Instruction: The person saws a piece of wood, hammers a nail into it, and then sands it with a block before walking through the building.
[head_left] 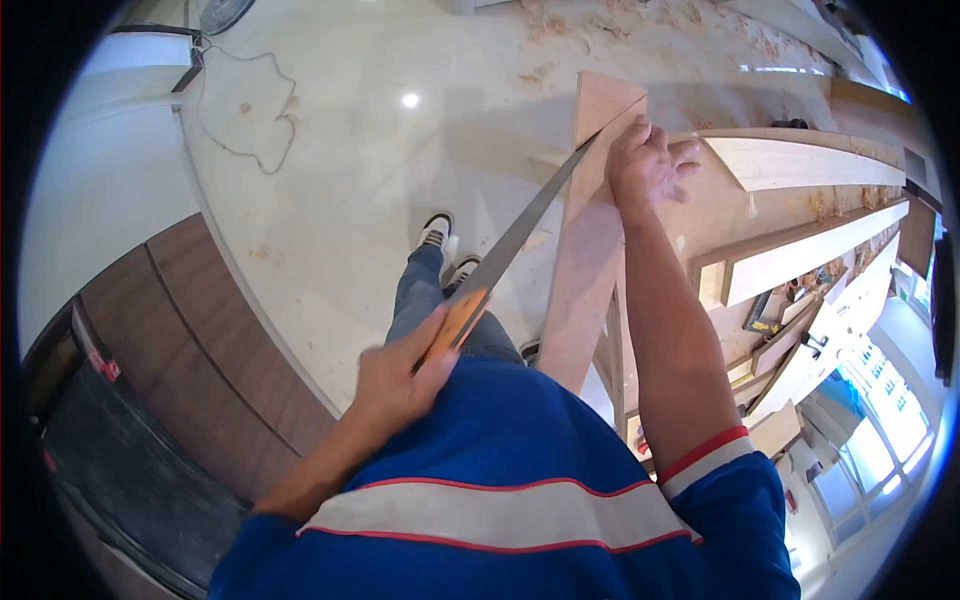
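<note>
My left hand (400, 378) is wrapped round the orange wooden handle (460, 318) of a handsaw. The saw's long grey blade (520, 232) slants up and right, its far end at the edge of a long wooden board (588, 255). From the blade's tip a thin dark line runs across the board's far end, with a pale wood piece (598, 97) beyond it. My right hand (648, 168) lies at the board's right edge near the line, fingers spread and holding nothing.
A bench (735, 225) on the right carries pale planks (800, 165) and tools. Wood shavings (650, 20) litter the floor at the top. A thin cord (283, 110) lies at the upper left, above brown panels (190, 330). My shoes (437, 230) are near the middle.
</note>
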